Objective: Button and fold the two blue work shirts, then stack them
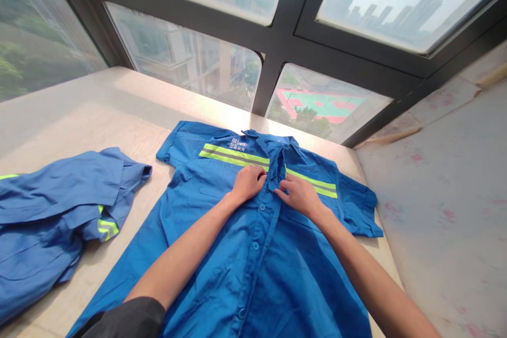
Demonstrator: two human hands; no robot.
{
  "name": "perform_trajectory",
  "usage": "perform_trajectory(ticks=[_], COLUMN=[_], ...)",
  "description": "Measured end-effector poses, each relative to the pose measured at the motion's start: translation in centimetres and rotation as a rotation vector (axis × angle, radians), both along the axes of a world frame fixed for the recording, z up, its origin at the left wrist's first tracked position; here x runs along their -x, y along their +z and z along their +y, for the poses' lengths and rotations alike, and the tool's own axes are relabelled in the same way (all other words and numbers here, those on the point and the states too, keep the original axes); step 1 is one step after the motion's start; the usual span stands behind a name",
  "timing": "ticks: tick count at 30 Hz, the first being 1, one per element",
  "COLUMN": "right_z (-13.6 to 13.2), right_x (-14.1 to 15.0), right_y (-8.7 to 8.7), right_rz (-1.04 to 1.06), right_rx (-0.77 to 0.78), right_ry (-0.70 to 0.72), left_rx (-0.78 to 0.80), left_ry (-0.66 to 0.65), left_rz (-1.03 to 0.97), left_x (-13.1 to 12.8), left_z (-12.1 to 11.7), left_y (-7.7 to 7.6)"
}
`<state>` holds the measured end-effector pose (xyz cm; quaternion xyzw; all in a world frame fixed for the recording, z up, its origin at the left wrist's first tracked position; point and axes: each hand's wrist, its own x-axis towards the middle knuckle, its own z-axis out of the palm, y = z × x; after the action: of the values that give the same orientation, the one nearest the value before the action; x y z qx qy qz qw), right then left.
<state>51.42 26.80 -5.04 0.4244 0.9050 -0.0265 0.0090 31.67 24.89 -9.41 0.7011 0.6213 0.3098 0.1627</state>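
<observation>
A blue short-sleeved cloth shirt with yellow-green and grey chest stripes (214, 222) lies spread on a pale, smooth window ledge (130, 121). At its front opening below the collar, the left hand (249, 182) and right hand (300, 194) each have their grip clamped on the fabric. A rumpled blue garment with yellow-green bands (59, 185) lies to the left

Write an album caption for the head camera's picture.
Left hand and right hand at the front of a blue short-sleeved shirt, spread out beside windows.
</observation>
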Motion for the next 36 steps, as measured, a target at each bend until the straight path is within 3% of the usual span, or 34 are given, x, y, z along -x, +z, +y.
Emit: perform_trajectory(ticks=[3,7,11,17,22,30,36], right_z=[0.1,1.0,2.0,3.1,3.5,3.4,4.3], right_x=[0.4,1.2,2.1,2.2,1.7,2.9,1.9], right_y=[0.2,0.3,-0.1,0.0,0.5,-1.3,-1.4], right_rz=[-0.047,-0.023,0.005,-0.060,0.062,0.122,0.198], right_rx=[-0.066,-0.135,-0.054,-0.001,-0.007,0.037,0.113], right_ry=[-0.068,0.056,0.182,0.170,0.181,0.213,0.318], left_rx=[-0.004,-0.012,0.008,0.014,0.058,0.093,0.141], left_ry=[-0.001,-0.002,-0.004,-0.003,0.004,0.012,-0.014], left_rz=[0.002,-0.002,0.011,0.000,0.013,0.060,0.088], left_x=[0.0,-0.1,0.0,0.0,0.1,0.0,-0.2], left_z=[0.0,0.0,-0.1,0.0,0.3,0.3,0.1], left_y=[0.0,0.0,0.0,0.1,0.2,0.5,1.4])
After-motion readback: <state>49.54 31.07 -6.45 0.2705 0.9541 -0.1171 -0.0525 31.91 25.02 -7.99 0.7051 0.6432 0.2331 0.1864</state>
